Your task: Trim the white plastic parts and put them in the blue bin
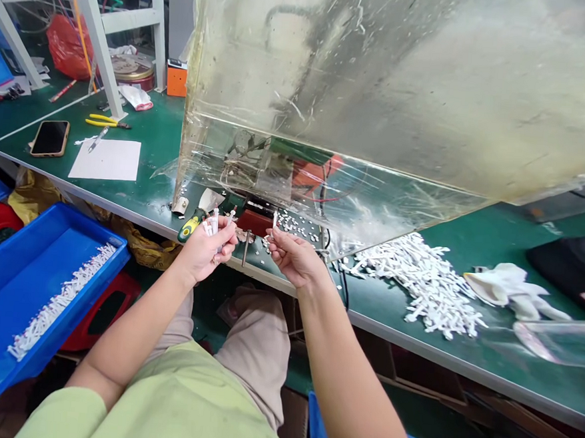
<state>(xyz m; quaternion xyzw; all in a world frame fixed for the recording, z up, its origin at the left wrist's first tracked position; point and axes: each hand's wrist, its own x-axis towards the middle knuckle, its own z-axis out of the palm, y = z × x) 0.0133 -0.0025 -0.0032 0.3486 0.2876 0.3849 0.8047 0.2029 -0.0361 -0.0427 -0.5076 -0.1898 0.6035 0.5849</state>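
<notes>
In my left hand (209,250) is a small bunch of slim white plastic parts (215,223), their ends sticking up past the fingers. My right hand (293,254) pinches one white plastic part (275,219) upright between thumb and fingertips. Between the two hands, at the table edge, sits a dark red block (255,223) of a small fixture, with a metal rod (246,248) below it. A scraper with a yellow-green handle (190,226) lies just beyond my left hand. Small white scraps (297,224) are scattered behind my right hand.
A scratched clear plastic shield (382,85) hangs over the work spot. White parts are heaped (418,278) at right, near a white glove (513,288). A blue tray (19,260) with a row of parts stands at left. Phone (50,139), paper (105,160) and yellow pliers (106,121) lie back left.
</notes>
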